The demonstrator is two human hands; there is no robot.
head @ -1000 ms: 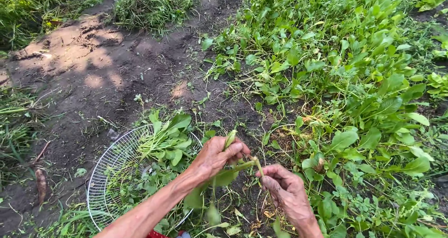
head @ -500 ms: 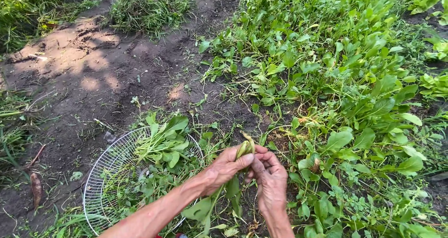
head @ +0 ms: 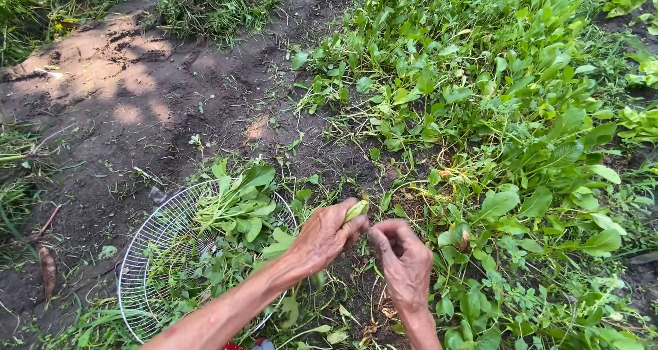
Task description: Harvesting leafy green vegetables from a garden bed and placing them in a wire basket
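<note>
Head view: the left hand point(head: 327, 235) is closed around a green leafy plant stem point(head: 355, 211). The right hand point(head: 403, 257), at its 3 o'clock, pinches fingertips near that stem. A round white wire basket point(head: 147, 240) of picked green leaves point(head: 240, 206) lies at 9 o'clock on dark soil point(head: 137, 110).

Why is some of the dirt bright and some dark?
Head view: sunlight falls in dappled patches on the bare soil at upper left; the rest lies in shade. Left hand, right hand and wire basket sit in soft, even shade, sharp, without glare.
</note>
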